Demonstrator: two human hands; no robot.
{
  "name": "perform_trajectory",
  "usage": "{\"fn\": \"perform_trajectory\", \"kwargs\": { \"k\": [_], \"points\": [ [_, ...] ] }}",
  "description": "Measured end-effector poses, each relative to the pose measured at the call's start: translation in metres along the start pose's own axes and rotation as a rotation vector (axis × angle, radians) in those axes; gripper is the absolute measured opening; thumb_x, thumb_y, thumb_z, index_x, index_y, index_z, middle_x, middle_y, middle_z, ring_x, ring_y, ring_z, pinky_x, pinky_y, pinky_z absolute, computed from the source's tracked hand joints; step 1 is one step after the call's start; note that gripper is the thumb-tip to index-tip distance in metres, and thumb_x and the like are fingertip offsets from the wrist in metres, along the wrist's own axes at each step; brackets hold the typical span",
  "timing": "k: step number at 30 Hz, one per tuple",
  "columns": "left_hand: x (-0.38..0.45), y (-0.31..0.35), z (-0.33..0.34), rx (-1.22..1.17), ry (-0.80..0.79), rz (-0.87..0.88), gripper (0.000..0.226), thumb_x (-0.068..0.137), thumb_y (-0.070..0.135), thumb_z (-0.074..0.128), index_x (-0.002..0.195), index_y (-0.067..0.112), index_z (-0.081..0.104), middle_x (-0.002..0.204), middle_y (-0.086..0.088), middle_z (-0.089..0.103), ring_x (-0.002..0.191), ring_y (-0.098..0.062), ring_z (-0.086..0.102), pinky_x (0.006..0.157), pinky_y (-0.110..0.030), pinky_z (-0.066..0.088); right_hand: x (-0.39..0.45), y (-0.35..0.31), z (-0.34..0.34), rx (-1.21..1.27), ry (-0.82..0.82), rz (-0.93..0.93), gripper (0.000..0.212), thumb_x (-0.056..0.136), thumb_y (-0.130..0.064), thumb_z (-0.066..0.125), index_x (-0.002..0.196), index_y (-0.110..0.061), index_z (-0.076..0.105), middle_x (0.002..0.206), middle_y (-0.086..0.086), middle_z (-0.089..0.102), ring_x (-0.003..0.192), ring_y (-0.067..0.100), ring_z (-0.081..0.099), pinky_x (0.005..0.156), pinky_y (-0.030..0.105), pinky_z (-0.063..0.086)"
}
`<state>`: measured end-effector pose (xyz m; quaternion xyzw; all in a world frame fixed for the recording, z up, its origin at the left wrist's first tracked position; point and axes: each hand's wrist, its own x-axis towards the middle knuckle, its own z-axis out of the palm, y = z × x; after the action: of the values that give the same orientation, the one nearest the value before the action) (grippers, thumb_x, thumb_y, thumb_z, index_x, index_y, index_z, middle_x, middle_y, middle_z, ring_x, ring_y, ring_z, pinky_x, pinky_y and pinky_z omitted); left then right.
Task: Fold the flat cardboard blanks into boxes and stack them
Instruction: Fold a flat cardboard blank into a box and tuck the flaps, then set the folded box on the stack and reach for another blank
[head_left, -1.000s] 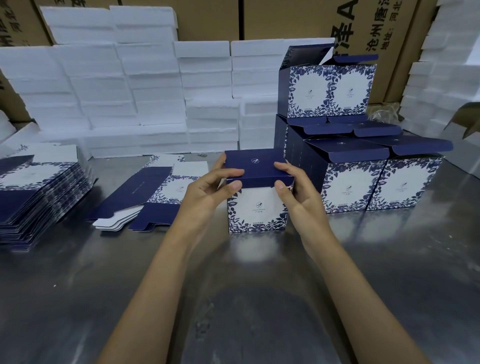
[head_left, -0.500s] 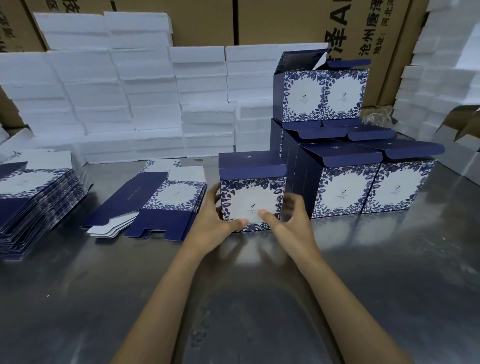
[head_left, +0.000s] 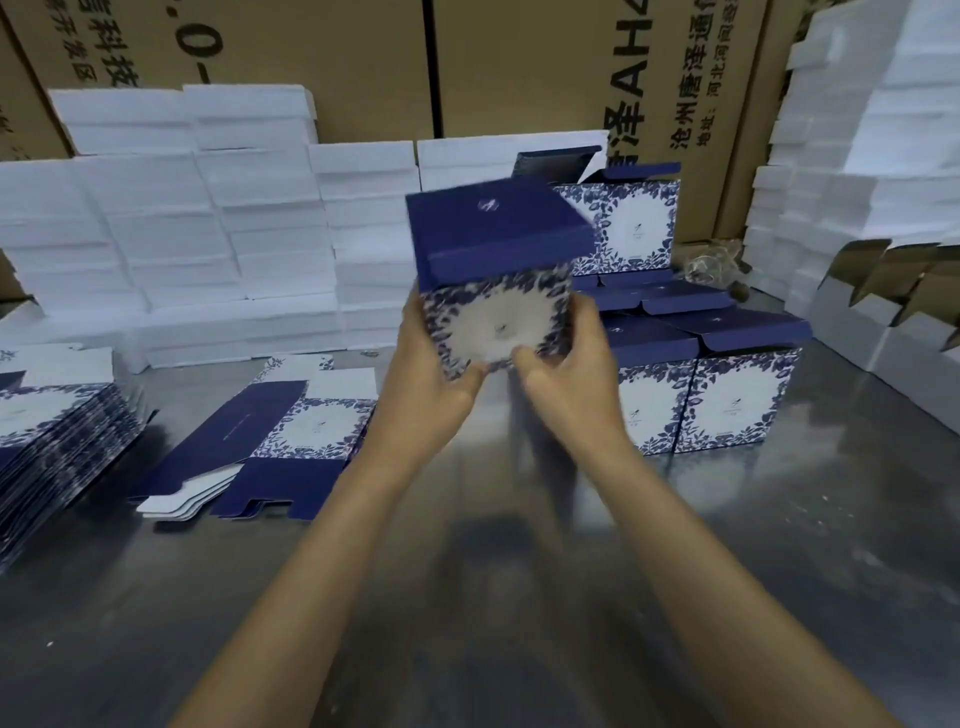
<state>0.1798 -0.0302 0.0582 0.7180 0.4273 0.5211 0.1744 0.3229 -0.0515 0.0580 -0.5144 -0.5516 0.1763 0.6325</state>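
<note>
We see a shiny metal table (head_left: 519, 597) carrying a stack of flat blanks (head_left: 57, 431), loose blanks (head_left: 291, 436), folded boxes (head_left: 727, 400) and white foam blocks (head_left: 208, 234).

Flat blanks (head_left: 291, 431) left on table (head_left: 779, 545); folded boxes (head_left: 727, 395) stacked right.

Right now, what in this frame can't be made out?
- Head view: folded box is motion-blurred; its small logo is unreadable.
- Fingers of left hand and right hand wrap behind the box.
- Flat blanks stack is cut off by the left edge.
</note>
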Motion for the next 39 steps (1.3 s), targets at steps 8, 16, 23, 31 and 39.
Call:
{"fn": "perform_trajectory", "kwargs": {
  "k": [8,16,23,31,39],
  "points": [
    [0.104,0.073,0.104,-0.003,-0.292,-0.053,0.076,0.089,0.01,0.064,0.151,0.012,0.019,0.113,0.007,0.043,0.1,-0.015,0.052,0.079,-0.024,0.044,0.113,0.01,-0.107,-0.206,0.078,0.066,0.037,0.089,-0.012,0.065,0.119,-0.023,0.045,0.107,-0.006,0.057,0.097,0.015,0.056,0.079,0.028,0.044],
    [0.169,0.072,0.19,0.084,-0.488,-0.269,0.084,0.094,0.017,0.063,0.156,0.005,0.007,0.103,-0.003,0.049,0.078,-0.016,0.049,0.073,-0.032,0.043,0.189,0.07,-0.148,-0.349,0.019,0.257,0.042,0.088,-0.005,0.062,0.128,-0.008,0.049,0.107,0.004,0.062,0.096,0.024,0.057,0.075,0.029,0.046],
    [0.184,0.051,0.205,0.2,-0.43,-0.282,0.081,0.091,0.031,0.069,0.153,0.009,0.021,0.138,-0.013,0.054,0.126,-0.033,0.052,0.107,-0.044,0.043,0.21,0.084,-0.142,-0.412,-0.029,0.388,0.074,0.09,-0.015,0.064,0.152,0.001,0.028,0.111,0.009,0.057,0.094,0.023,0.053,0.073,0.029,0.041],
    [0.173,0.046,0.181,0.137,-0.41,-0.271,0.085,0.087,0.033,0.075,0.152,0.012,0.023,0.138,-0.009,0.051,0.12,-0.03,0.052,0.092,-0.034,0.042,0.187,0.051,-0.14,-0.585,-0.012,0.313,0.074,0.092,-0.018,0.061,0.152,0.007,0.023,0.132,0.022,0.056,0.124,0.034,0.052,0.084,0.035,0.044],
    [0.123,0.042,0.11,-0.034,-0.183,-0.197,0.05,0.094,0.019,0.061,0.14,0.018,0.042,0.097,0.01,0.053,0.09,-0.017,0.057,0.075,-0.03,0.043,0.121,-0.01,-0.091,-0.576,-0.201,0.102,0.059,0.096,-0.026,0.063,0.145,-0.002,0.04,0.144,0.016,0.051,0.126,0.034,0.051,0.093,0.038,0.044]
  ]
}}
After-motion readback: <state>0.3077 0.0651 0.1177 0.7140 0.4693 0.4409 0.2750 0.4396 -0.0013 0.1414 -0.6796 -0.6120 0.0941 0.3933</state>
